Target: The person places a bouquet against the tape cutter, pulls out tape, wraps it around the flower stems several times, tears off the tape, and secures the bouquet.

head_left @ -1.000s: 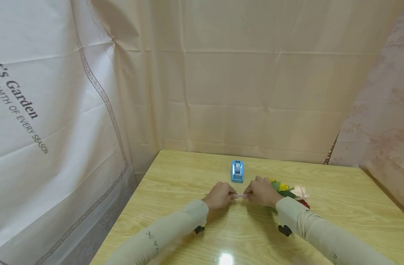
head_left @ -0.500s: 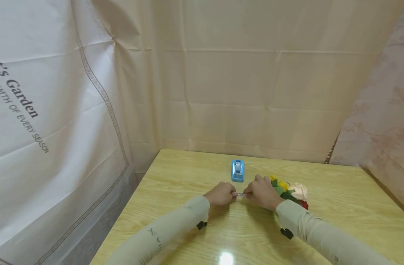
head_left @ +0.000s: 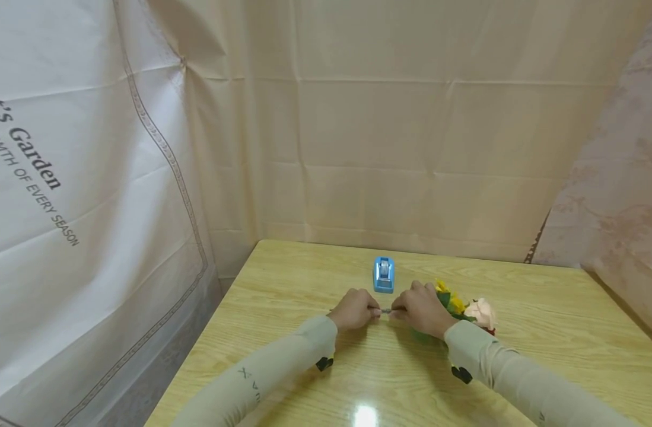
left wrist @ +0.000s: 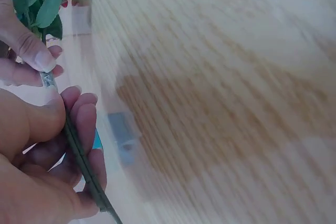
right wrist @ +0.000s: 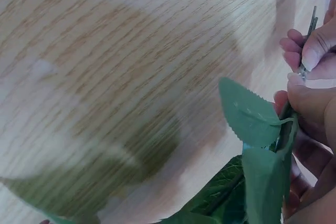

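My left hand [head_left: 356, 309] and right hand [head_left: 423, 310] pinch a bunch of flowers by its thin green stems, close together over the table. In the left wrist view, the stems [left wrist: 86, 166] run through the curled left fingers. A shiny, clear tape-like wrap [left wrist: 48, 79] circles them in the short gap between both hands. Thumb and fingers of the right hand grip just below the green leaves [right wrist: 249, 111]. Beyond the right wrist show yellow flowers [head_left: 456, 305], a peach rose [head_left: 482, 312] and a bit of red bloom, partly hidden by the sleeve.
A blue tape dispenser [head_left: 384, 276] stands just behind the hands on the wooden table [head_left: 304, 267]. Hanging cloth [head_left: 358, 148] encloses the table at the back and both sides. A dark piece [head_left: 461, 374] is fastened under the right cuff.
The flower heads have turned about the stems: the yellow ones show higher and the red one is more hidden. Both hands stay nearly in place, still pinching the stems.
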A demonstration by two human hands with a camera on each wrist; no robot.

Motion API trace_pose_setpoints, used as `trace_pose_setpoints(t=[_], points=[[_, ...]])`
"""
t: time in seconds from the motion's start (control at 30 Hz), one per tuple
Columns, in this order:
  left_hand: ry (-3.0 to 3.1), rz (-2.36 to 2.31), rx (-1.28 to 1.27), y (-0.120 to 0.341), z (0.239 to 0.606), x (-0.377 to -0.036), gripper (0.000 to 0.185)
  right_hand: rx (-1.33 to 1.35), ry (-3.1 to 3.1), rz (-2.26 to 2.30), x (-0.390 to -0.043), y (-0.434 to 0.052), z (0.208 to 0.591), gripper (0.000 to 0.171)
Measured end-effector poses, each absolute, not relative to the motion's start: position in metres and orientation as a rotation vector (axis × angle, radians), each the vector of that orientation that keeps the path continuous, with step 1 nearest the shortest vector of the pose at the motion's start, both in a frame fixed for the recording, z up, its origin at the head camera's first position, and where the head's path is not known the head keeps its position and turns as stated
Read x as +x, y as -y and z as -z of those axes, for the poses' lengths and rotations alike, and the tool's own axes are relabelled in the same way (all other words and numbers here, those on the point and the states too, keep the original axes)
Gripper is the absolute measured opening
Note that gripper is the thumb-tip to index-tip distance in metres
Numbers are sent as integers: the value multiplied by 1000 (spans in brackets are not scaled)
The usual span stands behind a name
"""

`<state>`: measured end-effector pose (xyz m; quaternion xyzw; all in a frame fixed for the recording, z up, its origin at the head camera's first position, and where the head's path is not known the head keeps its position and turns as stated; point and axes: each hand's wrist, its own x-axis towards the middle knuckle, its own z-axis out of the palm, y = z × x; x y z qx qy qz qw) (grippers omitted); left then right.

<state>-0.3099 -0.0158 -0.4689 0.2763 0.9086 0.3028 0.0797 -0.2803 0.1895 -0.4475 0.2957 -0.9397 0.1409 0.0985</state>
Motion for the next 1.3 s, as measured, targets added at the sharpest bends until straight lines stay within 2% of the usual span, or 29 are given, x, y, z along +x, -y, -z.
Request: trace_pose_setpoints(t=[0.27,0.7,1.1,1.3], points=[[-2783,-901,847,17,471,-309,14,783,2945,-453,-279,-185,439,19],[-2770,-972,897,17,480,-310,17,808,2872,-438,-281,-187,445,9],[-2588,-1023,736,17,468,-313,27,844,2705,-368,-281,-189,453,8],[-2604,-1044,715,15,466,-314,23,843,2693,-354,-281,-190,453,8]])
